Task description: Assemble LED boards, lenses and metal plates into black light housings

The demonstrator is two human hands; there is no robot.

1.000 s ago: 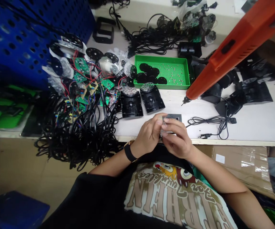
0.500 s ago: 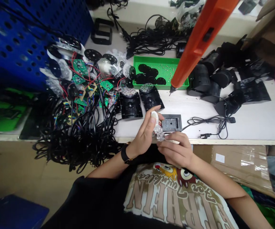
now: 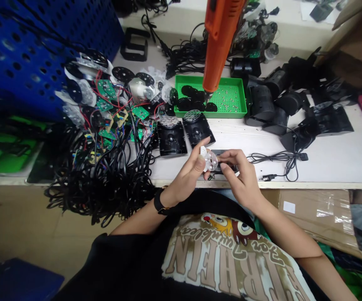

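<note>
My left hand is closed around a clear plastic lens piece with a white part on its left side. The thumb lies across its near side. Close against the lens's right edge, the thumb and forefinger of my right hand are pinched together; whether they grip the lens or a small part beside it is hard to tell. Behind the right fingers lies a dark rectangular housing, mostly covered. Two black housings with round lens fronts, a left one and a right one, lie just beyond my left hand.
An orange electric screwdriver hangs over a green tray of black discs and small screws. Circuit boards and a heap of black cables fill the left. Black housings and a plugged cord lie right.
The lens piece has turned so its clear round face shows. My right hand has risen and moved slightly right, now over the dark housing. The hanging screwdriver has swung left over the green tray.
</note>
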